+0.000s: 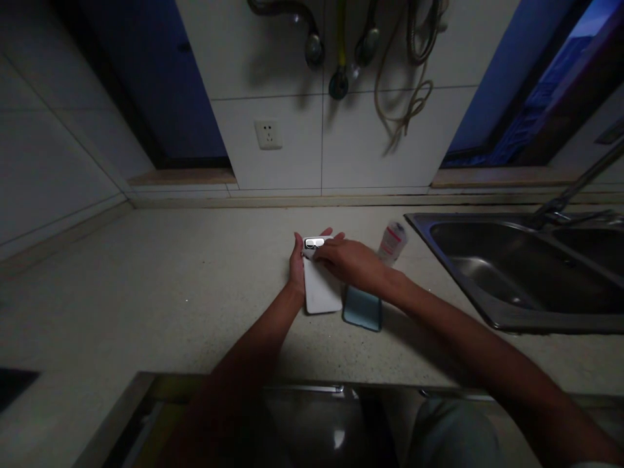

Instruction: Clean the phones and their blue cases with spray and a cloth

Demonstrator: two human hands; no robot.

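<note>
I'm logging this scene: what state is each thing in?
White smartphone: held in left hand, cameras upward.
Right hand: over phone's camera end, grip unclear.
Blue phone case: off phone, lying on countertop.
Clear bottle: upright or lying, unclear.
Wall socket: nothing plugged in.
Faucet: flow unclear.

Left hand (296, 263) holds white phone (322, 291); right hand (355, 261) bent over its camera block (314, 243). Blue case (363, 310) and clear bottle (392, 242) on bench (214, 266).

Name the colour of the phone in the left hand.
The phone is white, seen best in the head view.
</note>
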